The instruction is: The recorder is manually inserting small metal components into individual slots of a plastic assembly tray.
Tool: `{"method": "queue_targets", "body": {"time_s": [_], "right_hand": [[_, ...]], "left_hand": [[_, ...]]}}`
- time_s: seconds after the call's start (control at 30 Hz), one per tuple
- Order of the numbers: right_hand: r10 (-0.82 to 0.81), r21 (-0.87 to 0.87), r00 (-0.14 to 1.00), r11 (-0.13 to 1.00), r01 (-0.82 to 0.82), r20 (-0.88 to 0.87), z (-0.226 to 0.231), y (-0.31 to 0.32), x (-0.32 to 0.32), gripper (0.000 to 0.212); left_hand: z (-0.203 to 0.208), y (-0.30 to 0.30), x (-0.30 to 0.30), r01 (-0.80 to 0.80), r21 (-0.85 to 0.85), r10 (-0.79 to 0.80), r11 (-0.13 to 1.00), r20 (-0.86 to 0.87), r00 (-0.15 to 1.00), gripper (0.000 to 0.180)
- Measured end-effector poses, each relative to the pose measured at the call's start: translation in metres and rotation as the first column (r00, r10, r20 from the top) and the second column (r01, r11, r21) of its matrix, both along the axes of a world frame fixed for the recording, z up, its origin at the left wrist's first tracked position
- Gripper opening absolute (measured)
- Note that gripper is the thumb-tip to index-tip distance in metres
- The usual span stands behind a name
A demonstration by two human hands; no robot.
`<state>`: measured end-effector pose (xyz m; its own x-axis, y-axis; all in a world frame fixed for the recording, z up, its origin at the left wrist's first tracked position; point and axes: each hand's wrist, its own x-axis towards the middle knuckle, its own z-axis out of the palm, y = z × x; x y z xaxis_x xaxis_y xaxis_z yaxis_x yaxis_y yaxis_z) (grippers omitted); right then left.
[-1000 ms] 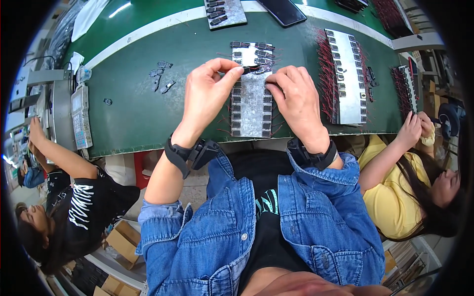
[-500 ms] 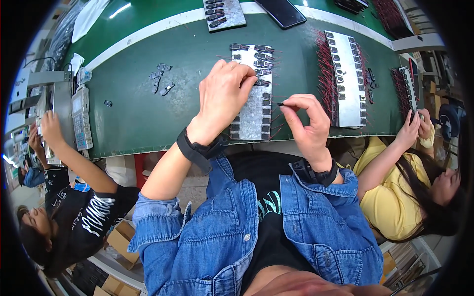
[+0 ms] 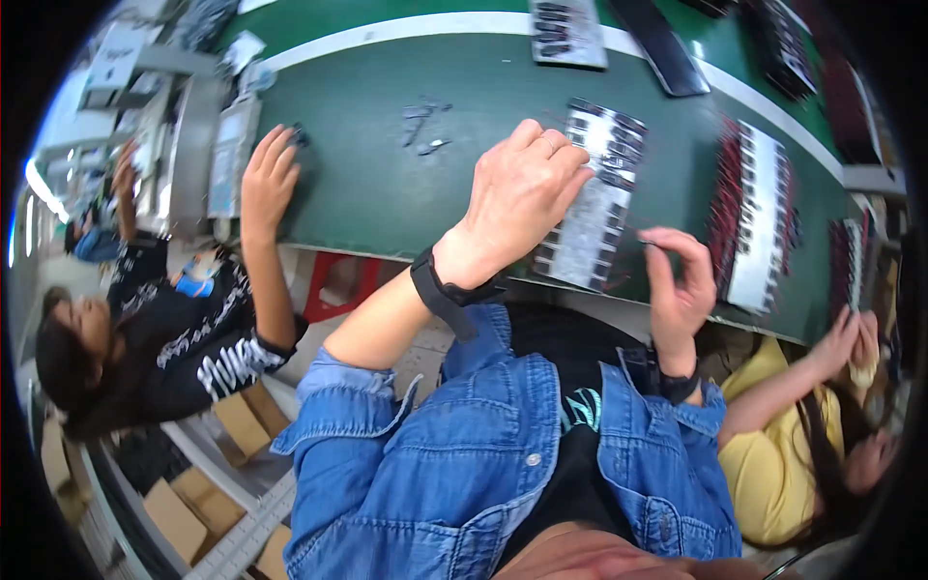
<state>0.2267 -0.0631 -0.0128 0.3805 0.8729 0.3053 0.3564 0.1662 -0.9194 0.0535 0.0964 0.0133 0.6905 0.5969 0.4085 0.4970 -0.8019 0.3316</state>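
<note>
A light metal plate (image 3: 587,230) lies on the green bench, lined along its edges with small black parts that have thin wires. My left hand (image 3: 530,188) is over its upper half, fingers bent together in a pinch; the fingers hide whatever is between them. To the right of the plate, apart from it, my right hand (image 3: 684,275) pinches a small black piece (image 3: 648,242) between thumb and forefinger. Motion blurs its outline.
Several loose black parts (image 3: 422,121) lie left of the plate. Another filled plate (image 3: 761,222) with red wires stands on the right, a smaller plate (image 3: 570,39) and a dark phone (image 3: 662,48) behind. A co-worker's hand (image 3: 269,179) reaches over the bench at left; another co-worker's hands (image 3: 851,338) work at right.
The whole view has turned and shifted, so the bench appears tilted. The left co-worker's hand has come onto the bench beside a small dark part. My hands keep their pinches.
</note>
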Motion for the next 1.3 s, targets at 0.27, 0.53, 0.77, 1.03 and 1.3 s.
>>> {"method": "queue_targets", "body": {"time_s": [0.27, 0.53, 0.77, 1.03, 1.3], "right_hand": [[0.075, -0.105, 0.96, 0.989, -0.107, -0.27, 0.014, -0.002, -0.007, 0.017], [0.16, -0.034, 0.915, 0.982, -0.185, -0.369, 0.019, 0.001, -0.011, 0.018], [0.226, -0.068, 0.705, 0.929, -0.363, -0.672, 0.038, 0.027, -0.023, 0.016], [0.283, -0.063, 0.85, 0.937, -0.345, -0.444, 0.023, 0.018, -0.011, 0.018], [0.156, -0.044, 0.985, 0.987, -0.153, 0.078, 0.043, 0.025, -0.003, 0.014]], "left_hand": [[0.001, 0.032, -0.092, -0.331, 0.19, 0.369, 0.924, -0.214, 0.905, 0.005], [0.012, 0.03, -0.096, -0.344, -0.017, 0.335, 0.939, -0.187, 0.924, 0.009], [0.03, -0.032, -0.035, -0.035, -0.43, 0.077, 0.902, 0.08, 0.994, 0.012], [0.028, -0.046, -0.018, 0.126, -0.743, 0.095, 0.658, 0.248, 0.964, 0.025], [0.017, -0.05, -0.011, 0.097, -0.686, 0.153, 0.721, 0.293, 0.944, 0.026]]}}
